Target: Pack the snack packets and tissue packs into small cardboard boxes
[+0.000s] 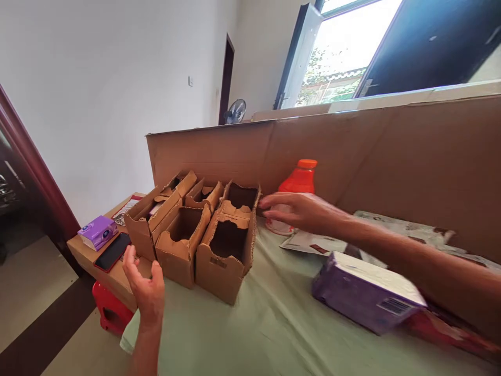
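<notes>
My left hand point(145, 284) is raised in front of the cardboard boxes, its fingers curved and apart, with nothing in it. Several open-topped brown boxes stand in rows beside it, among them a front box point(221, 266) and its neighbour point(176, 261). My right hand point(287, 209) reaches across from the right with fingers stretched out. Its fingertips are close to the right edge of the back box point(242, 196); whether they touch it I cannot tell. Behind that hand stands a bottle with an orange cap and red upper part point(299, 180), partly covered by the hand.
A purple tissue pack point(352, 295) lies below my right forearm, with flat white packets point(313, 243) behind it. Left of the boxes are a smaller purple pack point(97, 232) and a phone point(112, 252). A tall cardboard panel point(352, 146) borders the back. A red stool point(111, 308) stands below.
</notes>
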Motion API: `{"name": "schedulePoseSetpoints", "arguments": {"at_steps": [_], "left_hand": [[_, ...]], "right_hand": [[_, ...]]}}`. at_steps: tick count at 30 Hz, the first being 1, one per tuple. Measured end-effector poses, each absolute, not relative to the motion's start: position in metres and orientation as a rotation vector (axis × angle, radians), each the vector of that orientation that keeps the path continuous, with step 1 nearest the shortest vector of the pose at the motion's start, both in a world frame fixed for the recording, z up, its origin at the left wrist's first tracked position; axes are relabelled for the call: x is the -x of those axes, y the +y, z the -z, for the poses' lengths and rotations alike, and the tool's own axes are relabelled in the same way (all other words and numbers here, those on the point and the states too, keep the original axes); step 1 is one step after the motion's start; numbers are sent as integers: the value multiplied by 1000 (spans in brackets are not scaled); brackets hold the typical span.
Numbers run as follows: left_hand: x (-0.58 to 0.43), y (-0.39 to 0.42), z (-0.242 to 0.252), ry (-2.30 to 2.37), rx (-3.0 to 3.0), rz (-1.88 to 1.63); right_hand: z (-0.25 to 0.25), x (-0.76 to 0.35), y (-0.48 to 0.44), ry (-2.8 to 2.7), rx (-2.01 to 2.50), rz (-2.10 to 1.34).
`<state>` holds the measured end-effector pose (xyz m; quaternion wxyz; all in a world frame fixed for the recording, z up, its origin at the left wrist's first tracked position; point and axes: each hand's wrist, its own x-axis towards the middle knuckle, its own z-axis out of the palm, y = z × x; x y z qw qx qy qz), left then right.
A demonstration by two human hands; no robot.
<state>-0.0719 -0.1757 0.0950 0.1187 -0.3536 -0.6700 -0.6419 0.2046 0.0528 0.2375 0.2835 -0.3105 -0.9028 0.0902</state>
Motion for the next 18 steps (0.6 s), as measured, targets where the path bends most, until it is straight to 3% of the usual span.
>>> {"name": "schedulePoseSetpoints", "arguments": {"at_steps": [8,18], "left_hand": [[140,-147,-59,-2129,1187,1868],[154,-132,-40,-2092,1339,1868]], "right_hand": [[-258,-1,41,-2662,368,-224],[-238,65,87,-2985,309,-71]]}}
